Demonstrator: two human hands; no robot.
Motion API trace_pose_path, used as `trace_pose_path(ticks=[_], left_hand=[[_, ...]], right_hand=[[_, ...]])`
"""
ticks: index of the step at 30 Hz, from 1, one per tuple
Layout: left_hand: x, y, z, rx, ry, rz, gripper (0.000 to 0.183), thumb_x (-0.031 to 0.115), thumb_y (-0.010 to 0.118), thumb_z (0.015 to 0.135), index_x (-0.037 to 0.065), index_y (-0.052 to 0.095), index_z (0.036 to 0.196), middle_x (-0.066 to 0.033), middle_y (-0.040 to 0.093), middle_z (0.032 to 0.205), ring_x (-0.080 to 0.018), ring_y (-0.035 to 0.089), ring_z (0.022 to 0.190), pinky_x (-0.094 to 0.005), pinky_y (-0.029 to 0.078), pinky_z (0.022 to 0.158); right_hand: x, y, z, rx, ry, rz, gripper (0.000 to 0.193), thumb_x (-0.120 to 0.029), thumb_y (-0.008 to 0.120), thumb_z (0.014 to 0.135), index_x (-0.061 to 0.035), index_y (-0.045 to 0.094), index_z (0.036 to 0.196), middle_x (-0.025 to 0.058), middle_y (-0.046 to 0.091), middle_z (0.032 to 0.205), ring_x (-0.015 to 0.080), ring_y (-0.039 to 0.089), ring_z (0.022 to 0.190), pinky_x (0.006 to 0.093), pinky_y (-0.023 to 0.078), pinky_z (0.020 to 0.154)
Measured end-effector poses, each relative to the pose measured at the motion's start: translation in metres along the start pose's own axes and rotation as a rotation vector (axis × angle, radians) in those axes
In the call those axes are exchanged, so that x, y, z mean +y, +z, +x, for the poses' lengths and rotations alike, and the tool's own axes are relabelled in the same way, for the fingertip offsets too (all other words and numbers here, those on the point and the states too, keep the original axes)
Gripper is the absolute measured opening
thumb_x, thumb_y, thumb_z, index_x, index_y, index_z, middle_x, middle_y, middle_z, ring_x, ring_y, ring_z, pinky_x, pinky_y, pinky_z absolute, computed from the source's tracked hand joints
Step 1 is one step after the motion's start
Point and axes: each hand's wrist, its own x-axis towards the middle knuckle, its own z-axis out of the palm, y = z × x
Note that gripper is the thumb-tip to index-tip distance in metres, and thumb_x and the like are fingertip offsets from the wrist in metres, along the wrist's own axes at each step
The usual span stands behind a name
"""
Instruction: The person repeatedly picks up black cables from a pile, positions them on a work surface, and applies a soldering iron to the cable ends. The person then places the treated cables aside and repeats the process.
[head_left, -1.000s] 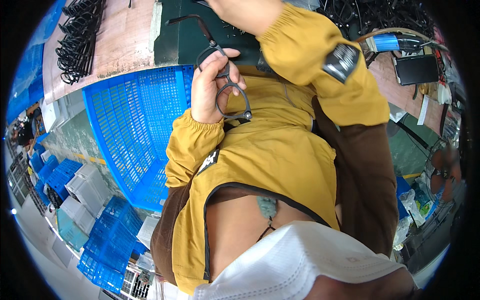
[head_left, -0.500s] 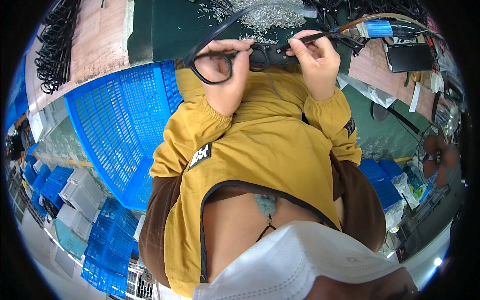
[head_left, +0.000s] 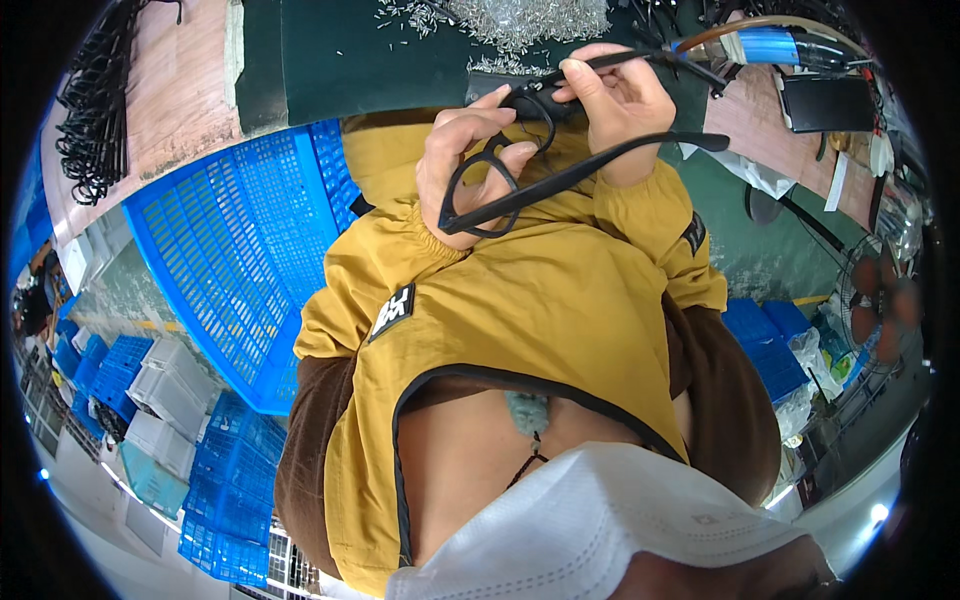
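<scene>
A pair of black eyeglasses is held between my two hands above my lap, close to the bench edge. My left hand is closed on the front, its fingers and thumb around the bridge and rims. One temple arm slants from the lower-left corner of the front out to the right, below my right hand. With thumb and fingers, my right hand pinches the other temple arm near its hinge. Fingers partly cover the hinge, so its fit cannot be made out.
A heap of small silvery screw-like pieces lies on the dark green mat. Black eyeglass frames are piled at left. A blue-bodied tool and a black box-like thing lie right. A blue crate stands by my left side.
The eyeglasses have turned over. The temple arm that reached up across the bench now points right, nearer my body. My left hand has rotated with the front; my right hand keeps its pinch.
</scene>
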Motion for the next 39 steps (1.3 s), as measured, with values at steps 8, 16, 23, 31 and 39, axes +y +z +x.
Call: trace_pose_path(ticks=[8, 16, 23, 31, 39], left_hand=[[-0.004, 0.003, -0.001, 0.088, -0.01, -0.112, 0.044, -0.002, 0.082, 0.084, 0.0, 0.053, 0.116, -0.0211, 0.069, 0.108, -0.0396, 0.069, 0.114, -0.0463, 0.057, 0.1], [0.029, 0.003, 0.016, 0.191, -0.379, -0.22, 0.03, -0.007, 0.054, 0.101, -0.001, 0.054, 0.13, -0.0159, 0.062, 0.13, -0.0252, 0.065, 0.12, -0.0342, 0.051, 0.106], [0.037, 0.005, 0.021, -0.303, -0.028, 0.347, 0.044, -0.015, 0.059, 0.082, -0.003, 0.063, 0.124, -0.0312, 0.059, 0.138, -0.0354, 0.073, 0.098, -0.036, 0.06, 0.08], [0.037, 0.003, 0.02, -0.317, -0.019, 0.335, 0.046, -0.014, 0.064, 0.081, -0.002, 0.063, 0.125, -0.0302, 0.058, 0.14, -0.0399, 0.07, 0.107, -0.0383, 0.059, 0.086], [0.032, 0.007, 0.018, -0.324, -0.065, 0.29, 0.043, -0.013, 0.068, 0.081, 0.0, 0.066, 0.122, -0.0265, 0.059, 0.142, -0.0399, 0.069, 0.111, -0.0391, 0.06, 0.088]], right_hand=[[-0.001, 0.005, 0.002, -0.007, -0.001, -0.106, 0.014, 0.002, 0.07, 0.095, 0.0085, 0.067, 0.107, 0.0113, 0.071, 0.095, 0.0144, 0.07, 0.076, 0.0255, 0.062, 0.067], [-0.006, -0.024, -0.001, -0.195, -0.287, -0.353, 0.012, 0.002, 0.077, 0.087, -0.0004, 0.075, 0.098, 0.0098, 0.071, 0.09, 0.0161, 0.067, 0.079, 0.0269, 0.054, 0.069], [-0.015, -0.102, 0.01, -0.496, -0.556, -0.916, 0.03, -0.002, 0.075, 0.082, -0.011, 0.078, 0.11, 0.0054, 0.069, 0.104, 0.0261, 0.064, 0.098, 0.0369, 0.05, 0.088], [-0.026, -0.088, 0.101, 0.405, -0.557, -0.168, 0.025, -0.022, 0.058, 0.102, -0.0056, 0.058, 0.122, 0.0091, 0.063, 0.098, 0.0188, 0.061, 0.086, 0.0343, 0.051, 0.077], [-0.012, -0.057, 0.122, -0.368, -0.224, 0.77, 0.043, -0.048, 0.054, 0.104, -0.011, 0.058, 0.125, 0.0017, 0.049, 0.082, 0.0115, 0.044, 0.057, 0.0247, 0.034, 0.045]])
